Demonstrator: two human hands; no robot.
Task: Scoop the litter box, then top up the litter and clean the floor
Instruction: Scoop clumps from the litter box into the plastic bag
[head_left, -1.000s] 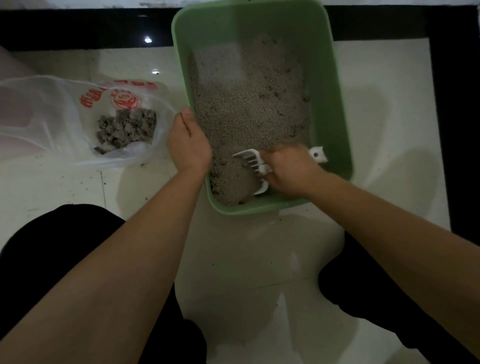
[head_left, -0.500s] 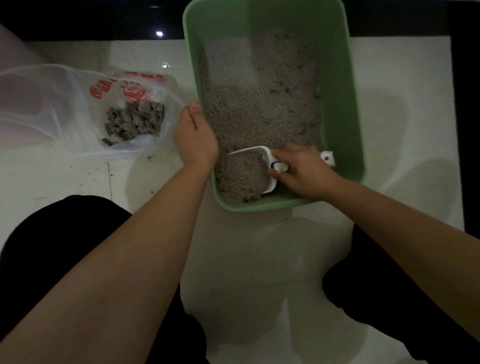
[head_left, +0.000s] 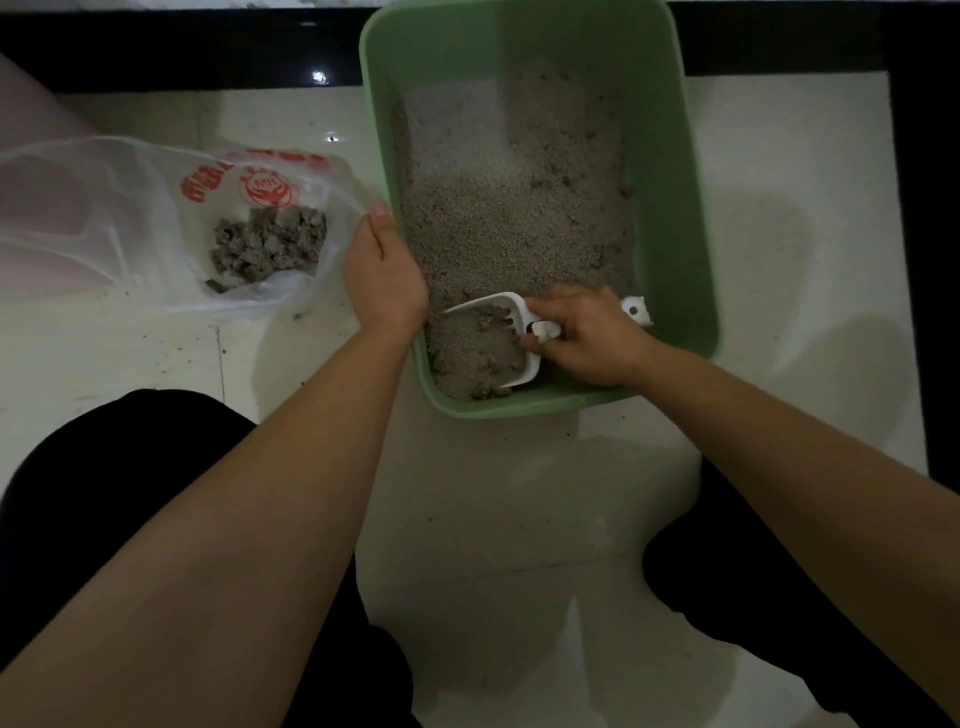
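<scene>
A person crouches over a green box (head_left: 675, 218) on a pale tiled floor (head_left: 789, 218), with knees in black at the near left and near right of the view. The box runs from near to far and holds grey litter (head_left: 519, 197), which lies thinner in the far-left part, where it looks paler.

The right hand (head_left: 587, 338) grips the handle of a white scoop (head_left: 511, 304), fingers curled round it. The handle's end, with a dark hole in it, sticks out to the right of the knuckles. The scoop sits in the near-left corner of the box with its mouth to the left, filled with litter and a few darker lumps.

The left hand (head_left: 384, 275) holds the box's left rim near that corner, with the thumb lying along the top edge. Its fingers are hidden on the outer side of the wall.

Left of the box, a clear plastic bag (head_left: 104, 218) with red print lies open on the floor, just beside the left hand. Grey clumps (head_left: 270, 247) are heaped inside it. Dark specks dot the tiles near the bag and in front of the box. A black band runs along the far edge of the floor and down its right side.
</scene>
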